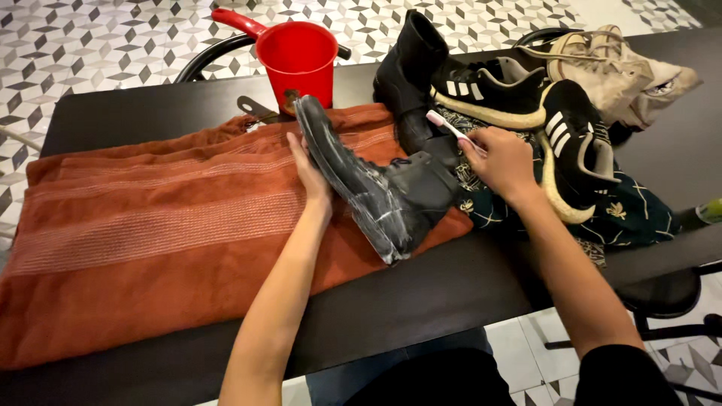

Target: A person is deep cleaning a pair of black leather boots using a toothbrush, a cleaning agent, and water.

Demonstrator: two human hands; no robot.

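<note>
A red cup (296, 60) with a handle stands at the far edge of the black table (421, 301). Behind it lie other shoes — a second black boot (406, 71), two black sneakers (526, 113) with white stripes, and beige shoes (624, 68). A dark patterned cloth (632, 214) lies under the sneakers.

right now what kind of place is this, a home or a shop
Probably a home or small indoor spot set up for cleaning shoes, not clearly a shop: a dark table on patterned geometric floor tiles, a rust-orange towel spread under a black leather boot, and a red plastic dipper.
</note>
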